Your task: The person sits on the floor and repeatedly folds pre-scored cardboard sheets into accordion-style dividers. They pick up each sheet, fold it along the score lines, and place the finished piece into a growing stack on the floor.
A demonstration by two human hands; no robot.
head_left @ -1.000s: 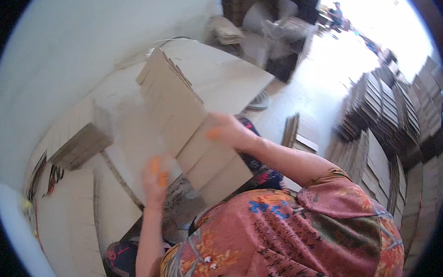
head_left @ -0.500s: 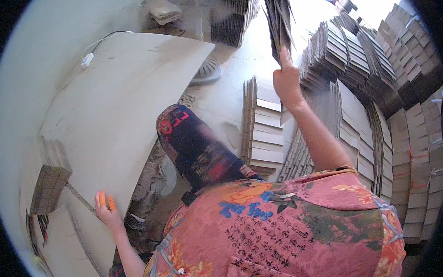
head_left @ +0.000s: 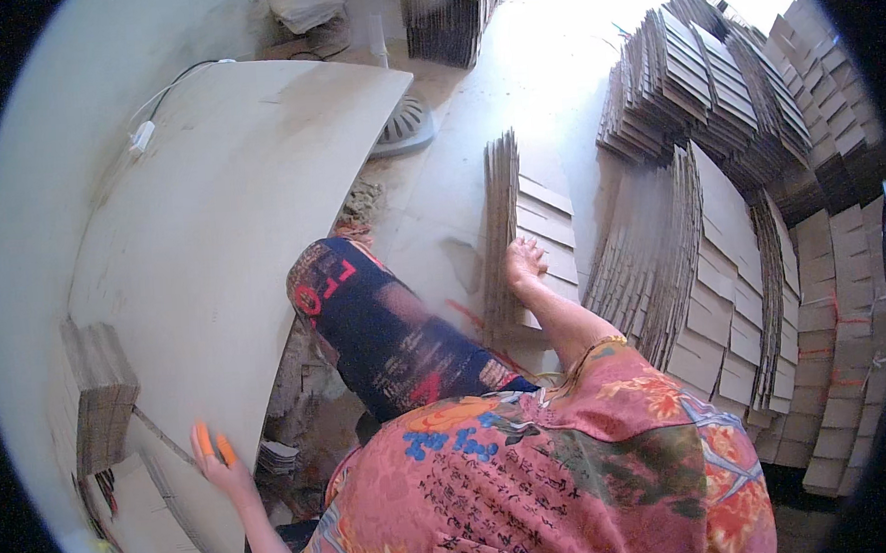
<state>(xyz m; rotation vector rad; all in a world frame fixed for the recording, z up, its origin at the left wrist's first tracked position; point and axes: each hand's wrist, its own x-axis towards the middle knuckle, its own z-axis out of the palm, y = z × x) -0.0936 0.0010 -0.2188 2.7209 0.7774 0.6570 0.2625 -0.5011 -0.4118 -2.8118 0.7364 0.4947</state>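
My left hand [head_left: 225,470] rests on the white board [head_left: 229,208] at the left, its fingers stretched out and apart. Orange finger sleeves cover two of its fingers, and it holds nothing. Reaching forward, my right hand [head_left: 525,263] is at the upper face of a stack of cardboard pieces [head_left: 545,216] on the floor. Its fingers are bent and spread a little, with no piece visibly gripped in them. The stack's pieces overlap in steps, with their brown edges toward the left.
A small cardboard bundle [head_left: 107,399] stands on the board's left side. Larger cardboard stacks [head_left: 652,255] fill the right. Beyond the board are a grey fan base [head_left: 405,125] and a dark stack [head_left: 450,21]. A white power strip [head_left: 140,139] lies by the wall.
My right hand has come down and nearer from the upper right; the cardboard bundle it held up is out of it. My left hand has shifted slightly nearer on the board. The view has turned.
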